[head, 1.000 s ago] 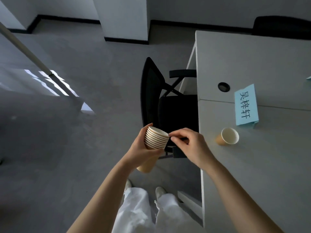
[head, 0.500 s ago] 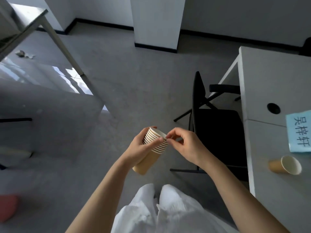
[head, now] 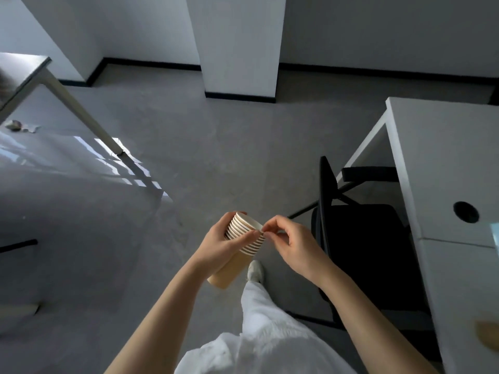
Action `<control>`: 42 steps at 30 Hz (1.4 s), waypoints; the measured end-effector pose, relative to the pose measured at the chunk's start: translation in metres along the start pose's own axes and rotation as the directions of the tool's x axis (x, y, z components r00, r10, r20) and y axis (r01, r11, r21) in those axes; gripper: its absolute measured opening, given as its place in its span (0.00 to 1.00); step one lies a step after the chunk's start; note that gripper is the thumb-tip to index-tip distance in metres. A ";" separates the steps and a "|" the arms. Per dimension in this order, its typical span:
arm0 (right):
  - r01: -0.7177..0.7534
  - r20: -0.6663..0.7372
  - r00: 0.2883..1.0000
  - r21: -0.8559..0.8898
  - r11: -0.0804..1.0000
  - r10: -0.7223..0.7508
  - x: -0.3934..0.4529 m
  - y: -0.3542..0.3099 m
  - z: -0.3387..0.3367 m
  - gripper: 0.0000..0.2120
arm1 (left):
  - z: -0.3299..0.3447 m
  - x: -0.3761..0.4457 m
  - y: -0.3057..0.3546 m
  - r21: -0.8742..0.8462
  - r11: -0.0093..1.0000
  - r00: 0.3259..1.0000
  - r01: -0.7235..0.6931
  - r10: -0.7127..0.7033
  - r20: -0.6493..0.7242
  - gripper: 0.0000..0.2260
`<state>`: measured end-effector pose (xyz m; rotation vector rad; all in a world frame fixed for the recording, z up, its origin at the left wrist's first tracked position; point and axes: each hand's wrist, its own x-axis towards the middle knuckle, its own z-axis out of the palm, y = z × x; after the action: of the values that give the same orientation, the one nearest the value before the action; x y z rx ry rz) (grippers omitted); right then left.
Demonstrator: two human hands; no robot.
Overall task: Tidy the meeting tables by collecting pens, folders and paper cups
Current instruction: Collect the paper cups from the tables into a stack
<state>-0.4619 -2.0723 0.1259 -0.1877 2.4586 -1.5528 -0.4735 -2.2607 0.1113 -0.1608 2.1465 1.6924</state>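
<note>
A stack of several nested brown paper cups (head: 244, 238) with white rims is held tilted above the floor, gripped by my left hand (head: 221, 245) around its upper part. My right hand (head: 293, 245) pinches the rim of the topmost cup between thumb and fingertips. One more brown paper cup (head: 487, 338) lies blurred at the right edge of the view on the white table (head: 459, 163).
A black office chair (head: 361, 238) is pushed in at the white table, just right of my hands. A blue paper corner (head: 495, 233) shows at the table's right edge. A white pillar (head: 240, 47) stands ahead. Another table's leg (head: 78, 109) crosses at left. Grey floor lies below.
The view has swung left, so the table, the blue paper and the lone cup slid toward the right edge. Both hands stay on the cup stack.
</note>
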 end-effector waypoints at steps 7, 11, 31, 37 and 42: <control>-0.009 -0.096 0.995 0.005 1.000 0.010 0.118 0.012 -0.055 0.04 | -0.009 0.134 0.055 0.092 0.996 0.999 0.003 -0.008 0.048 0.27; -0.020 -0.120 0.993 -0.038 0.999 0.015 0.164 0.017 -0.085 0.06 | -0.007 0.192 0.078 0.123 0.992 0.994 -0.009 -0.004 0.105 0.28; -0.189 -0.387 0.901 0.055 0.980 0.196 0.421 0.035 -0.196 0.04 | -0.021 0.522 0.203 0.298 0.947 0.877 -0.123 -0.037 0.478 0.26; -0.206 -0.505 0.840 0.040 0.978 0.198 0.489 0.035 -0.232 0.04 | -0.008 0.612 0.257 0.339 0.924 0.816 -0.176 -0.056 0.575 0.27; -0.298 -0.579 0.775 0.018 0.954 0.253 0.522 0.052 -0.261 0.03 | 0.020 0.671 0.283 0.409 0.882 0.761 -0.235 -0.095 0.641 0.29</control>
<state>-1.0331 -1.9413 0.1231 0.7175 2.8068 -1.5459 -1.1752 -2.0640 0.1109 0.5805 1.9296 0.9774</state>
